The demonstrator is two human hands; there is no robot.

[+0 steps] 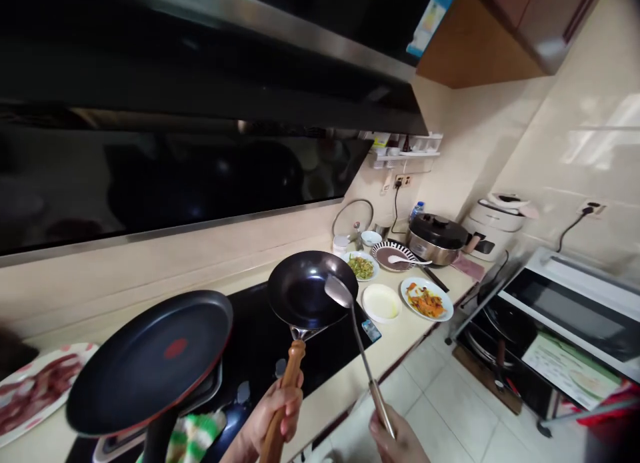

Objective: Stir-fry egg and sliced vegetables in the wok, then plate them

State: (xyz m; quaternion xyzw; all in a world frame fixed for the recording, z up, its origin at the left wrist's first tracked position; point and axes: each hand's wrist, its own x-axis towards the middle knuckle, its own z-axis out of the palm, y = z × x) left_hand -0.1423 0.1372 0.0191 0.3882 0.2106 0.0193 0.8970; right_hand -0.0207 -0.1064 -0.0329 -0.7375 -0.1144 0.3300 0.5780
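- Grips, with the left hand [277, 416] closed tight, the wooden handle of the small round black wok [300, 296], held over the black hob [260, 346] near the bench [345, 383] front edge.
- Clasps in the closed right hand [397, 443] the stem of the long steel ladle [339, 291], bowl at the wok's right rim.
- Beside it, on the hob's left side: flat black frying pan [150, 363] with a red dot.

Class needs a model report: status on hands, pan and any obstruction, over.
Left hand shut on wok handle. Right hand shut on spatula, blade in the wok. Wok looks empty. Flat pan close at left, apart.
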